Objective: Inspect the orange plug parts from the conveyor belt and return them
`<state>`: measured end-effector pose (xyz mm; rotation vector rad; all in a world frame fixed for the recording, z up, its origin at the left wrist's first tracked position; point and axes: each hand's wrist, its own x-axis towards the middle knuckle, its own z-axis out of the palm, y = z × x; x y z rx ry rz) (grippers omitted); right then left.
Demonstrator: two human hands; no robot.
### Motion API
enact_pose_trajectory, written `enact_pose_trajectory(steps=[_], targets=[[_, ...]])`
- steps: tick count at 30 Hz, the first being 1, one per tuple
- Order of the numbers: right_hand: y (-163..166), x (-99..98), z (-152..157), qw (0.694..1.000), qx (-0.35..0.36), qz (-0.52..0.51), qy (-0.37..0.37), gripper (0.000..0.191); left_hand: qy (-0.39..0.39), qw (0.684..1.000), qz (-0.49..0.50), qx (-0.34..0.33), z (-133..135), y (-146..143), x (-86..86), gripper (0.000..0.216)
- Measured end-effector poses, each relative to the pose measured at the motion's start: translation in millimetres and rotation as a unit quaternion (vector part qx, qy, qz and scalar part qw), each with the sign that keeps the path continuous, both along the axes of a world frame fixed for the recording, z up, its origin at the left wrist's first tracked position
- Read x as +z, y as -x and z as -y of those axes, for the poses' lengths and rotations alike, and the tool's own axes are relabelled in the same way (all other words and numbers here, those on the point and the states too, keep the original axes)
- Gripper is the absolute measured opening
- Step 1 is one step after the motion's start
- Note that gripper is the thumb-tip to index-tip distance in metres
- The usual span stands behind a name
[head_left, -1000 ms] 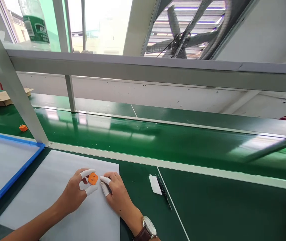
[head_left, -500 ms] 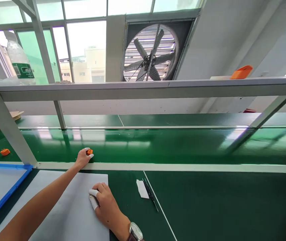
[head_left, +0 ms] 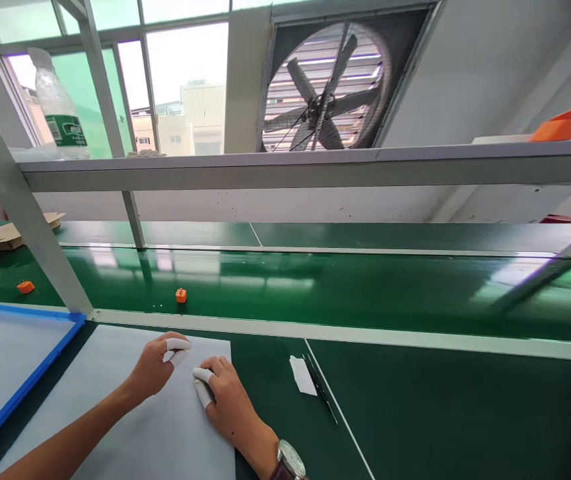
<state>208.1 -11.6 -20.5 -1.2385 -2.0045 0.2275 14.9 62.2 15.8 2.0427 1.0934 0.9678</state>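
My left hand (head_left: 158, 367) hovers over a white sheet (head_left: 130, 433), thumb and forefinger slightly apart with nothing between them. White finger covers wrap that thumb and forefinger. Just beyond the hand, a small orange block-like piece (head_left: 181, 295) stands on the glossy green belt (head_left: 265, 293). On the sheet's right side rests my right hand (head_left: 230, 403), fingers curled, covered thumb and forefinger close together. Whatever those fingertips may hold is hidden. A watch (head_left: 290, 460) is on the right wrist.
A blue-edged tray (head_left: 25, 407) lies at left. Another orange piece (head_left: 26, 287) sits on the belt behind a slanted metal post (head_left: 40, 227). White scrap (head_left: 303, 375) and black tweezers-like tool (head_left: 323, 393) lie right of the sheet. A metal rail (head_left: 265, 175) crosses overhead.
My left hand has let go of the orange piece on the belt and drawn back over the sheet. My right hand keeps its place on the sheet. The view has shifted slightly.
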Motion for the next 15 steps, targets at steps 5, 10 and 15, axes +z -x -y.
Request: enact_pose_trajectory(steps=[5,10,15], targets=[[-2,1.2,1,1.000,0.018,-0.004,0.003,0.032,-0.080,0.989,-0.091,-0.087,33,16,-9.6,0.030],[-8,-15.1,-2,0.999,0.034,-0.005,-0.012,0.037,-0.140,0.959,-0.210,-0.126,37,16,-27.6,0.037],[-20,-32.9,-8,0.998,0.050,0.019,-0.016,0.039,-0.153,0.943,-0.259,-0.140,39,16,-25.6,0.019]])
